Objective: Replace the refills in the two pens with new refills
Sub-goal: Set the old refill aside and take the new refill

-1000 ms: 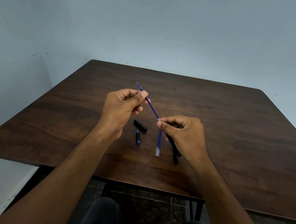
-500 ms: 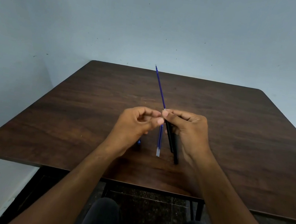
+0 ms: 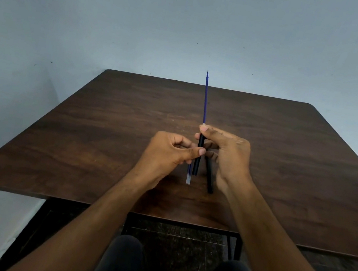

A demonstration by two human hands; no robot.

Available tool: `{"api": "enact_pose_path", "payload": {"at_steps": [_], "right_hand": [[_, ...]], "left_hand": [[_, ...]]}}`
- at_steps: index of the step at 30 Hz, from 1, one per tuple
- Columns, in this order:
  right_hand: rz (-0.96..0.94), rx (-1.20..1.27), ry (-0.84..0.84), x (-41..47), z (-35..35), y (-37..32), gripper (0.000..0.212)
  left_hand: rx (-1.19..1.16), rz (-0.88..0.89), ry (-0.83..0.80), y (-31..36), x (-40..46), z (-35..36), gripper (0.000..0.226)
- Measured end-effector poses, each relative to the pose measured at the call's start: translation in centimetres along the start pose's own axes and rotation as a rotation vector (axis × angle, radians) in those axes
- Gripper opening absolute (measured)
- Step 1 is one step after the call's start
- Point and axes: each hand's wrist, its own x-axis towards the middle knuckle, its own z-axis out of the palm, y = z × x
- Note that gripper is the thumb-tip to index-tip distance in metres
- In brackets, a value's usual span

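Blue refill stands near upright above desk, lower end seated in black pen barrel. Right hand pinches barrel top; left hand pinches barrel lower down. Second refill and second black barrel lie on desk beneath.
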Motion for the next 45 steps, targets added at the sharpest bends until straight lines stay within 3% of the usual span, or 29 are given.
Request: {"api": "enact_pose_path", "payload": {"at_steps": [23, 36, 45], "right_hand": [[-0.044, 0.001, 0.051, 0.3, -1.1, -1.3, 0.01], [-0.22, -0.598, 0.381, -0.6, -9.3, -0.7, 0.005], [-0.053, -0.934, 0.421, -2.0, -12.3, 0.8, 0.023]], "left_hand": [[0.143, 0.022, 0.04, -0.5, -0.1, -0.8, 0.018], [0.214, 0.053, 0.086, -0.6, 0.8, 1.2, 0.017], [0.205, 0.034, 0.109, -0.6, 1.0, 0.1, 0.02]]}}
